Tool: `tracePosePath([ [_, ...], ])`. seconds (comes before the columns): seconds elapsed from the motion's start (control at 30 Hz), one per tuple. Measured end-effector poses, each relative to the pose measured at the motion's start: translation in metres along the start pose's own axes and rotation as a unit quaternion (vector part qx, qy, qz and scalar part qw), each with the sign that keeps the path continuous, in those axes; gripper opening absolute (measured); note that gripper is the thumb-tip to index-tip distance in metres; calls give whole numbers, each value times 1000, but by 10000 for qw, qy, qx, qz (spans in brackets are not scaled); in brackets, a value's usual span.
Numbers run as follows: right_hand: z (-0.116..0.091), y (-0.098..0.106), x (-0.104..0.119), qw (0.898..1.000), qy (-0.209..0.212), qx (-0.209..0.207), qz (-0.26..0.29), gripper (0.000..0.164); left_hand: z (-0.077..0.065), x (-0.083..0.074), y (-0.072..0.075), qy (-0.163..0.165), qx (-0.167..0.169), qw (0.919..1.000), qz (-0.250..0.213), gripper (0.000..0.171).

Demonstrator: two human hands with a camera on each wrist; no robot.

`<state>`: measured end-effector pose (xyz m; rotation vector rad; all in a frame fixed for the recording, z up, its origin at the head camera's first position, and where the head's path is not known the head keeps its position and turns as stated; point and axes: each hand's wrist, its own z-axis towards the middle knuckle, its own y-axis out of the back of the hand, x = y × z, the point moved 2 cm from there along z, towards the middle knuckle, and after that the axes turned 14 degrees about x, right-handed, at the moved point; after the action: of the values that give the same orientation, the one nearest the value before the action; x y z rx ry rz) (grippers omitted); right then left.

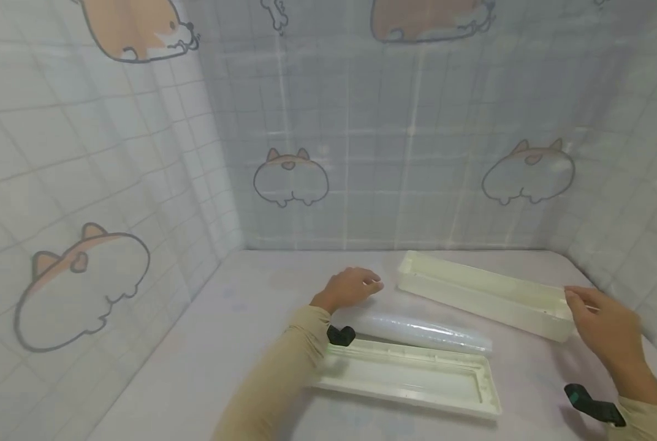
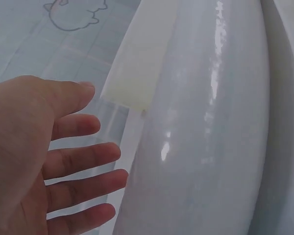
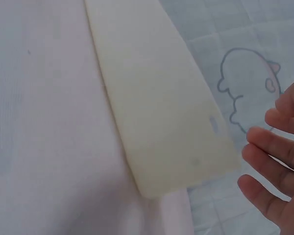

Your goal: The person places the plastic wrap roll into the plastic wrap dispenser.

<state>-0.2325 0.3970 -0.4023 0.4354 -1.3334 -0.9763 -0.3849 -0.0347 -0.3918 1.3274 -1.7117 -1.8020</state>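
Observation:
My left hand (image 1: 350, 286), its fingers spread and slightly bent, hovers just behind the left end of a shiny roll of clear plastic film (image 1: 417, 329). Nothing is in that hand; in the left wrist view the fingertips are right beside the roll (image 2: 201, 117). A long cream plastic box (image 1: 483, 300) with raised walls stands at the back right. By its right end is my right hand (image 1: 610, 318), fingers loosely bent. The right wrist view shows those fingers (image 3: 272, 147) close to the box's corner (image 3: 186, 161), with none curled round it.
In front of the roll lies a shallow cream rectangular lid (image 1: 411, 380), its rimmed inner side up. All sits on a pale table (image 1: 185, 373). Curtains printed with cartoon dogs (image 1: 350, 184) enclose the back and both sides.

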Motion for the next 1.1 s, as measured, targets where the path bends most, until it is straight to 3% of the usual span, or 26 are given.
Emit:
tracePosePath([
  [0.17,10,0,-12,9991,-316,54,277,47,19,-6,4,18,-144,9994,-325,39],
  [0.5,32,-11,-36,9975,-371,423,417,50,51,-9,3,16,-221,9923,-1216,40],
  [0.83,52,-23,-50,9962,-390,702,337,53,85,-5,-7,174,-461,9691,-2416,38],
  [1.1,65,-28,-64,9942,-312,885,527,56,103,-17,-15,283,-368,9550,-2931,50],
])
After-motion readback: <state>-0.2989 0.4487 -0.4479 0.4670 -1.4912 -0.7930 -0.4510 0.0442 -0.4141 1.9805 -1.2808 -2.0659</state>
